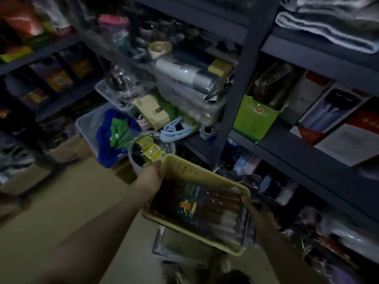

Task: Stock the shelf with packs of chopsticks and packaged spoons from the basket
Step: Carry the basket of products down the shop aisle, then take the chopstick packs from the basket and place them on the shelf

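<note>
We hold a yellow basket (202, 177) between our two hands, in the air above the floor (67, 201) in front of a dark shelf (287, 140). Our left hand (152, 175) grips the basket's far left corner, its fingers (159, 166) curled over the rim there. Our right hand (249, 203) takes the right rim, its fingers (244, 196) hooked over the edge, though blur keeps us from seeing how far they wrap.

Between the two sets of fingers, inside the basket, lie the packs of chopsticks (196, 201): dark, long sticks in clear wrapping with a blue and orange printed label. Whether any packaged spoons lie among them we cannot tell, as the picture is smeared.

Just beyond the left fingers sits a grey tub (136, 160) with yellow-labelled packets (152, 149) sticking out of it. Farther out from those fingers is a clear bin (86, 124) holding blue and green cloth (117, 132). Up and to the right of the right fingers, on the shelf, stands a green bag (254, 119), with boxed goods (332, 111) beside it and folded towels (328, 25) on the level above.
</note>
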The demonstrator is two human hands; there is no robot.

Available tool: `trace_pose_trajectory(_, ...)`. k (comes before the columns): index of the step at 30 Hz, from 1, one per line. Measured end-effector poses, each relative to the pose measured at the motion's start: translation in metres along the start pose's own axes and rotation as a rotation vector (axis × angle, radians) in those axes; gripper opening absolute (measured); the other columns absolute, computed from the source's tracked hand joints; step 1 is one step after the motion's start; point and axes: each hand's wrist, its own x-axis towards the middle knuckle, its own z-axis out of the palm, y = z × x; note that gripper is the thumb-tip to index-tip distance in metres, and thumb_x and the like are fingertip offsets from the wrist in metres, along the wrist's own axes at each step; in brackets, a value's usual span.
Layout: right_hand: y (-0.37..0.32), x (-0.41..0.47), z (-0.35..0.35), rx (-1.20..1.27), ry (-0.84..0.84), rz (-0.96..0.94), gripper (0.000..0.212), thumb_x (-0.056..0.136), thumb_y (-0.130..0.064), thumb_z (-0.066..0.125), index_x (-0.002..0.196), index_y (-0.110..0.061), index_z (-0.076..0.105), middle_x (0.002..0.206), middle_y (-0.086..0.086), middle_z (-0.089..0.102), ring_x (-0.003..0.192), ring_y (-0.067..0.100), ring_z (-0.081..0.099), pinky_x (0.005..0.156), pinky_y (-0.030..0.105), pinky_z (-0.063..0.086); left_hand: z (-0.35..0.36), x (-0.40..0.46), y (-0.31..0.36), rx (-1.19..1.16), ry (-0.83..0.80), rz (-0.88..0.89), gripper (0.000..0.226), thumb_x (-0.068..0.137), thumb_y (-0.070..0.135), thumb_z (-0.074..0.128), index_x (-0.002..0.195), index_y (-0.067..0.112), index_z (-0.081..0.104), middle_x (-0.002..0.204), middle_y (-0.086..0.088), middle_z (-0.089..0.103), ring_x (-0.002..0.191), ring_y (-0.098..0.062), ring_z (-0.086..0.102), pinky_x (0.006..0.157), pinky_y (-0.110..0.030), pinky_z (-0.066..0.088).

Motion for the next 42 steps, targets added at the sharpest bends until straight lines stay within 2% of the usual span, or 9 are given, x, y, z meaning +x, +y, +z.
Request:
trace_pose_trajectory(5, -0.005, 0.038, 0.015, 0.151, 0.193, 0.053, 0.04, 0.068, -0.041, 0.079, 0.089, -0.01, 0.065, 0.089, 0.009, 0.067, 0.086, 0.033, 0.062, 0.081, 0.041, 0.05, 0.018, 0.074, 0.008, -0.023, -0.052, 0.028, 0.016, 0.082, -0.001, 0.045, 0.088, 0.003, 0.059, 0.093, -0.021, 0.062, 0.088, -0.037, 0.059, 0.069, -0.033, 0.042)
trace_pose_trajectory(10, -0.006, 0.093, 0.021, 0.115, 0.242, 0.061, 0.029, 0.07, -0.042, 0.077, 0.077, -0.016, 0.065, 0.085, 0.01, 0.069, 0.082, 0.032, 0.064, 0.083, 0.048, 0.054, 0.056, 0.13, 0.004, -0.086, 0.006, 0.079, 0.028, 0.082, 0.001, 0.044, 0.104, 0.007, 0.061, 0.099, -0.018, 0.065, 0.09, -0.034, 0.059, 0.075, -0.038, 0.048)
trace_pose_trajectory(17, 0.015, 0.132, 0.015, 0.106, 0.329, 0.173, 0.045, 0.057, -0.063, 0.075, 0.077, -0.024, 0.068, 0.095, 0.011, 0.072, 0.089, 0.035, 0.067, 0.087, 0.053, 0.053, 0.092, 0.142, -0.01, -0.012, -0.178, 0.077, 0.015, 0.082, -0.002, 0.045, 0.092, -0.001, 0.056, 0.091, -0.018, 0.055, 0.084, -0.026, 0.054, 0.065, -0.029, 0.035)
trace_pose_trajectory(24, 0.006, 0.127, 0.019, 0.18, 0.343, 0.123, 0.027, 0.079, -0.033, 0.072, 0.095, -0.012, 0.067, 0.099, 0.014, 0.07, 0.092, 0.034, 0.065, 0.086, 0.053, 0.053, 0.087, 0.132, -0.026, -0.176, 0.052, 0.107, 0.028, 0.084, -0.005, 0.047, 0.109, 0.001, 0.058, 0.102, -0.013, 0.05, 0.089, -0.024, 0.05, 0.076, -0.032, 0.041)
trace_pose_trajectory(29, -0.005, 0.139, 0.026, -0.185, 0.352, 0.035, 0.045, 0.087, -0.034, 0.061, 0.12, -0.004, 0.051, 0.12, 0.02, 0.06, 0.106, 0.035, 0.058, 0.092, 0.048, 0.049, 0.097, 0.147, -0.045, -0.093, -0.111, 0.015, 0.029, 0.086, 0.014, 0.044, 0.113, 0.022, 0.052, 0.106, -0.012, 0.059, 0.094, -0.032, 0.059, 0.081, -0.047, 0.052)
trace_pose_trajectory(32, -0.016, 0.139, 0.024, -0.554, 0.393, -0.267, 0.056, 0.09, -0.034, 0.055, 0.133, -0.003, 0.039, 0.132, 0.021, 0.046, 0.121, 0.039, 0.045, 0.096, 0.046, 0.04, 0.097, 0.145, -0.034, -0.048, -0.082, -0.004, 0.035, 0.088, 0.011, 0.044, 0.122, 0.018, 0.045, 0.113, -0.017, 0.057, 0.097, -0.035, 0.057, 0.082, -0.046, 0.051)
trace_pose_trajectory(34, -0.02, 0.143, 0.026, -0.833, 0.238, -0.39, 0.057, 0.088, -0.045, 0.046, 0.131, -0.008, 0.045, 0.13, 0.019, 0.05, 0.12, 0.04, 0.047, 0.095, 0.045, 0.042, 0.095, 0.136, -0.029, -0.046, -0.043, 0.01, 0.039, 0.09, 0.01, 0.045, 0.129, 0.01, 0.041, 0.12, -0.02, 0.054, 0.104, -0.037, 0.054, 0.084, -0.044, 0.047)
trace_pose_trajectory(37, -0.025, 0.146, 0.035, -1.091, 0.124, -0.24, 0.071, 0.086, -0.051, 0.052, 0.142, -0.011, 0.034, 0.143, 0.016, 0.04, 0.133, 0.037, 0.036, 0.11, 0.046, 0.03, 0.09, 0.118, -0.028, 0.024, 0.091, 0.157, 0.042, 0.087, 0.006, 0.047, 0.128, 0.003, 0.044, 0.123, -0.023, 0.05, 0.113, -0.039, 0.049, 0.088, -0.046, 0.044)
trace_pose_trajectory(42, -0.038, 0.136, 0.054, -0.839, 0.189, -0.205, 0.06, 0.079, -0.044, 0.067, 0.126, -0.009, 0.052, 0.124, 0.012, 0.059, 0.116, 0.032, 0.052, 0.096, 0.04, 0.043, 0.086, 0.08, -0.021, -0.018, 0.084, 0.429, 0.039, 0.078, 0.015, 0.04, 0.109, 0.002, 0.059, 0.106, -0.014, 0.059, 0.089, -0.019, 0.059, 0.076, -0.027, 0.047)
